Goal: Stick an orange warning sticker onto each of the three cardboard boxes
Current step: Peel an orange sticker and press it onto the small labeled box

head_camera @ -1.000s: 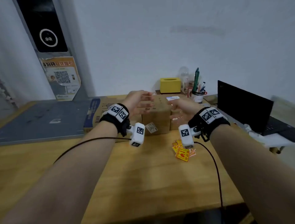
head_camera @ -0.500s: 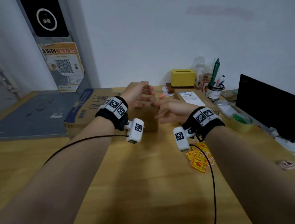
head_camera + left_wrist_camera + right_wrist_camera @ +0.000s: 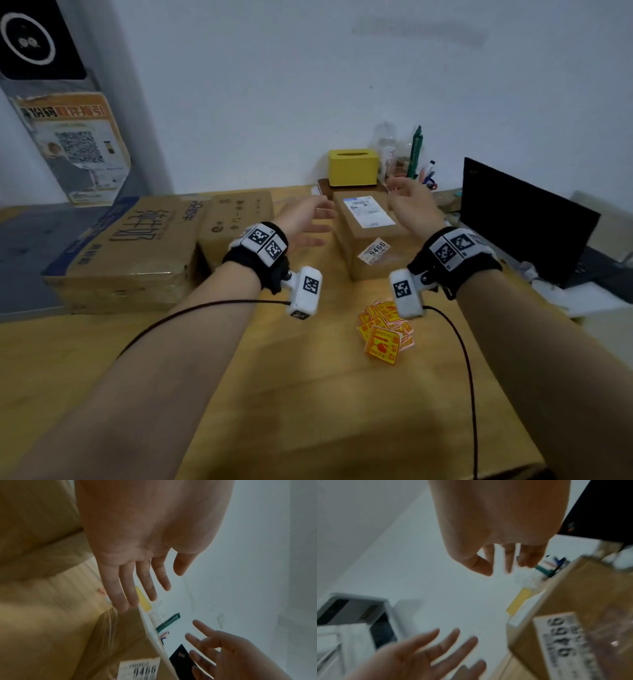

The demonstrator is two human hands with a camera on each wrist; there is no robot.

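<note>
My hands have come apart, left hand (image 3: 305, 219) and right hand (image 3: 409, 202) both loose and empty beside the small brown cardboard box with the white label (image 3: 368, 233), while the orange warning stickers (image 3: 383, 330) lie untouched lower right on the wooden bench (image 3: 308, 394), none stuck yet.

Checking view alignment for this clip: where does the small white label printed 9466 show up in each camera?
Head: 9466 label on the right box's near edge, centre-right, between the hands.
Left wrist: bottom centre, cut off by the frame edge.
Right wrist: lower right, blurred.
Shared landmark: yellow tissue box, in all three.
</note>
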